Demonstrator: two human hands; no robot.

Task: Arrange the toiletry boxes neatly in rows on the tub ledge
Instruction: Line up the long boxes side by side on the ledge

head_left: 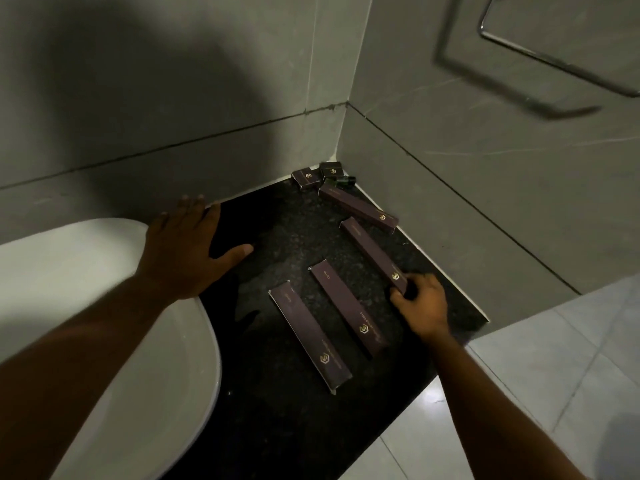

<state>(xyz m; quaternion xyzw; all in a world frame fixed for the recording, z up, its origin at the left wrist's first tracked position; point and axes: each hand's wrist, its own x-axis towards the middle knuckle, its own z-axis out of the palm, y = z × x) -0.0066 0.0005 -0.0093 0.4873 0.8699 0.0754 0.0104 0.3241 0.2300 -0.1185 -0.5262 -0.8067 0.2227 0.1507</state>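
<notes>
Several long dark purple toiletry boxes lie on the black speckled tub ledge (277, 216). Two of them, one (309, 336) and another (347, 310), lie side by side near the front, both slanting the same way. My right hand (420, 303) grips the near end of a third long box (372, 252) that slants alongside them. A fourth long box (356, 207) lies farther back by the right wall. In the corner sit a small box (304, 177), a dark cube box (330, 169) and a small dark bottle (344, 180). My left hand (188, 245) rests flat, fingers spread, on the ledge's left edge.
A white bathtub (104, 341) fills the lower left, against the ledge. Grey tiled walls close the ledge at the back and right. A chrome rail (554, 60) hangs on the right wall. A pale tiled floor (554, 375) lies beyond the ledge's right edge.
</notes>
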